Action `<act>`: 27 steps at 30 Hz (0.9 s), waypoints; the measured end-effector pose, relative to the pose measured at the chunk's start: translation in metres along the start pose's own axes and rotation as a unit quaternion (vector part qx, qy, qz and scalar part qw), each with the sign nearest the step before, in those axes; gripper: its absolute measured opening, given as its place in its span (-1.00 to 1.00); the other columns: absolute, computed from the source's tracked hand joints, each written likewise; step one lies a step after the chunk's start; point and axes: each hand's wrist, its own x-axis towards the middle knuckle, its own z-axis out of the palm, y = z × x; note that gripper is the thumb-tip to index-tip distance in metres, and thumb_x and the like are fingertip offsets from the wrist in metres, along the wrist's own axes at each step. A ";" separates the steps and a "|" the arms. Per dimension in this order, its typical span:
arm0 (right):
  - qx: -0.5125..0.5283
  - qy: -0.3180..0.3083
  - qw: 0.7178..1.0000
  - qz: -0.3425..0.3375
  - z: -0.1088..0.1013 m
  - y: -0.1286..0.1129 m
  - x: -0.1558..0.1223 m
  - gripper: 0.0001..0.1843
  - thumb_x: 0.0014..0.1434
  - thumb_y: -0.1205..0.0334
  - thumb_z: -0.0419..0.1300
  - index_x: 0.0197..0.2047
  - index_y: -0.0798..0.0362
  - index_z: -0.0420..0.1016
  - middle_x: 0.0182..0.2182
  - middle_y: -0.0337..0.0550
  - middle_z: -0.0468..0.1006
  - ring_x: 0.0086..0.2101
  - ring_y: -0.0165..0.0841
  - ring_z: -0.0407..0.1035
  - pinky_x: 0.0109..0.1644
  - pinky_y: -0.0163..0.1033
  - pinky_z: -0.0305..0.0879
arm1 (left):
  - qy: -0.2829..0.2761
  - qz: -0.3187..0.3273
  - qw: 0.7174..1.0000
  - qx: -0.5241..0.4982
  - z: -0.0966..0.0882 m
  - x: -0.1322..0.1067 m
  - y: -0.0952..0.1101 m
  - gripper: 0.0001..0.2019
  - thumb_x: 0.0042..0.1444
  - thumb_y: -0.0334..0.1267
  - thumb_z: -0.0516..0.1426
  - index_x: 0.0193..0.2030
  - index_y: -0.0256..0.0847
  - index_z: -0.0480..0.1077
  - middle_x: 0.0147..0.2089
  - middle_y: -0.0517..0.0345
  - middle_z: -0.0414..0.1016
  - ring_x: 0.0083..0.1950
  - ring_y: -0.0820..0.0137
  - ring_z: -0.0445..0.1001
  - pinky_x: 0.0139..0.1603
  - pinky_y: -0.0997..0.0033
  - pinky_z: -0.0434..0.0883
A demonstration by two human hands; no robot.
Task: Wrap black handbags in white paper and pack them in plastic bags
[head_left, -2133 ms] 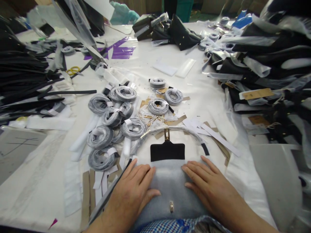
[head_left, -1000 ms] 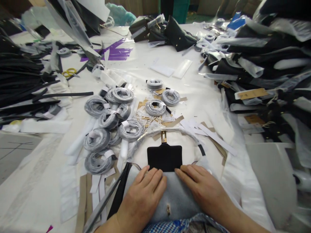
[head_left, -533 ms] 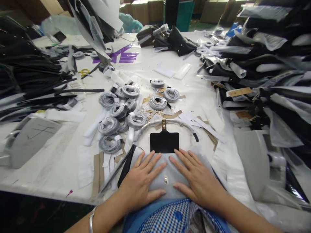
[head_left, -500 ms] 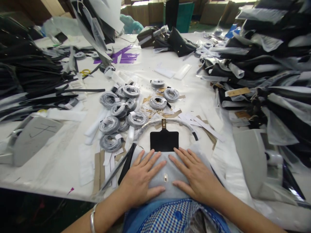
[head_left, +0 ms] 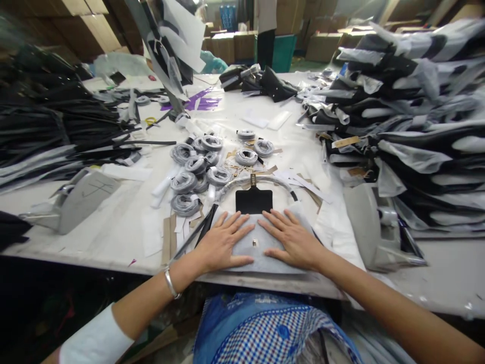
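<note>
A handbag [head_left: 261,258] lies flat at the table's front edge, its face covered by a pale translucent wrapping sheet. Through the sheet shows a small metal clasp [head_left: 255,243]. Past the sheet's far edge lies a black flap tab [head_left: 253,201] with a metal buckle, and a wrapped handle [head_left: 275,179] curves around it. My left hand [head_left: 223,242] rests flat on the sheet's left side, fingers spread. On the right side my right hand [head_left: 293,240] presses flat too, fingers apart. Neither hand grips anything.
Coiled grey straps [head_left: 185,182] lie beyond the bag, among paper strips. Tape dispensers stand at left [head_left: 85,197] and right [head_left: 375,227]. Stacks of black bags rise at left [head_left: 45,121] and right [head_left: 428,141]. A person [head_left: 266,35] stands at the back.
The view has tilted up and drawn back, showing more of the table edge and background. Both hands remain spread flat on the covered bag.
</note>
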 end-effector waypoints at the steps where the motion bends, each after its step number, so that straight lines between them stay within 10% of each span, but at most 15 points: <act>1: -0.001 0.006 1.000 0.002 0.000 -0.001 0.000 -0.18 0.28 -0.32 0.01 0.44 -0.02 0.07 0.41 0.06 0.07 0.36 0.03 -0.02 0.39 0.28 -0.15 | 0.000 -0.003 1.000 0.007 -0.001 0.000 0.002 -0.14 0.15 0.39 -0.01 0.46 -0.08 0.02 0.52 -0.07 -0.05 0.50 0.01 -0.08 0.45 -0.11 -0.20; 10: 0.037 0.020 0.999 0.009 -0.018 -0.005 0.010 -0.31 0.26 -0.16 0.16 0.36 -0.04 0.25 0.36 0.06 0.20 0.33 0.00 0.08 0.37 0.26 -0.06 | 0.032 0.020 0.999 0.029 0.002 0.000 0.003 -0.18 0.14 0.38 0.01 0.45 0.03 0.04 0.50 -0.06 0.01 0.47 -0.03 0.01 0.41 -0.15 -0.12; 15: 0.085 0.147 0.979 0.115 -0.041 0.008 0.067 -0.56 0.31 0.19 0.13 0.22 0.13 0.42 0.18 0.15 0.46 0.20 -0.11 0.31 0.30 0.05 0.18 | 0.043 0.026 0.999 0.013 0.006 -0.001 0.001 -0.19 0.13 0.36 0.05 0.44 0.06 0.06 0.49 -0.08 0.02 0.47 -0.06 0.02 0.41 -0.20 -0.09; 21: 0.144 0.157 0.964 0.159 -0.049 0.021 0.134 -0.63 0.22 0.28 0.22 0.10 0.13 0.50 -0.23 -0.02 0.70 -0.21 -0.15 0.59 -0.11 -0.11 0.50 | 0.044 0.023 0.999 0.011 0.008 -0.002 -0.002 -0.16 0.10 0.38 0.05 0.44 0.06 0.05 0.49 -0.08 0.02 0.46 -0.08 0.04 0.41 -0.21 -0.09; 27: 0.213 0.167 0.960 0.075 -0.050 -0.013 0.084 -0.76 0.29 0.26 0.15 -0.08 0.02 0.63 -0.14 -0.17 0.69 -0.12 -0.25 0.58 0.01 -0.20 0.48 | 0.093 0.031 0.995 0.000 0.009 -0.004 -0.002 -0.19 0.08 0.37 0.10 0.41 0.08 0.13 0.44 -0.03 0.15 0.43 -0.08 0.10 0.40 -0.23 -0.04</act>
